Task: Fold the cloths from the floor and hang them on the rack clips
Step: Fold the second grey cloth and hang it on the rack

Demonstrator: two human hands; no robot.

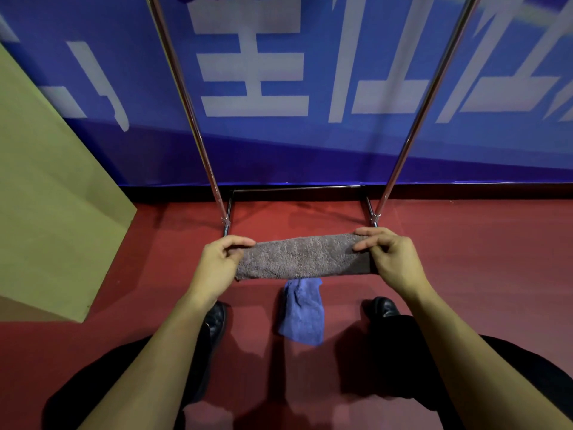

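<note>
Right, left hand (218,259) and right hand (389,254) each pinch an end of the folded grey-brown towel (302,257) above the floor (465,259): keep it taut, edges aligned, before lifting toward the rack (198,125); blue cloth (302,311) waits below.

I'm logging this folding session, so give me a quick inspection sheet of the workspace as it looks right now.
Surface: red floor, no spills seen.
Job's things: brown cloth, folded into a long band, held level in the air between both hands; blue cloth crumpled on the floor between the shoes; rack with two metal uprights and a floor frame, its clips out of view.
Clutter: tan board leaning at the left.
Grippers: left hand pinches the band's left end; right hand pinches its right end, fingers curled.
Cables: nothing seen.
Surroundings: blue banner with white characters behind the rack.
</note>
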